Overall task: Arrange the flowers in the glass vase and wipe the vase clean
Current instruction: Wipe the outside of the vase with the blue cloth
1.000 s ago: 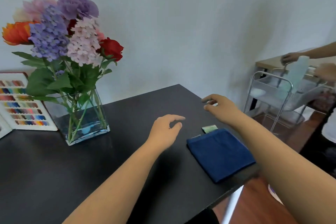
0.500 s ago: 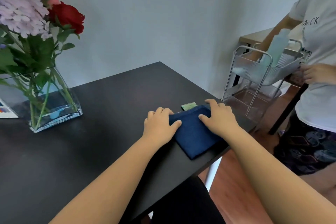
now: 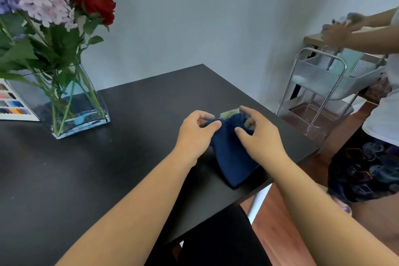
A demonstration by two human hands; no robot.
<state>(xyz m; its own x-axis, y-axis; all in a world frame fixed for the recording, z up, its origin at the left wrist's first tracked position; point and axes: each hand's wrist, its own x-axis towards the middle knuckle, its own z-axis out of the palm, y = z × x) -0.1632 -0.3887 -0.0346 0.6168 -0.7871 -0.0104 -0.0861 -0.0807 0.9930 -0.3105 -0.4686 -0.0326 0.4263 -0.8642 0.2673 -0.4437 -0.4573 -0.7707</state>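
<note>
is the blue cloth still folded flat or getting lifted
Getting lifted: the blue cloth is bunched, its far edge pinched up by the left hand and right hand; its near end rests on the table.

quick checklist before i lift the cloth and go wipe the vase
1. Left hand pinching the blue cloth: ok.
2. Right hand gripping the cloth: cannot tell, fingers rest on it, spread.
3. Cloth clear of the table: not ok, near end lies on it.
4. Flowers in the glass vase: ok.
5. Vase upright: ok.
6. Path from cloth to vase clear: ok, bare tabletop.
</note>
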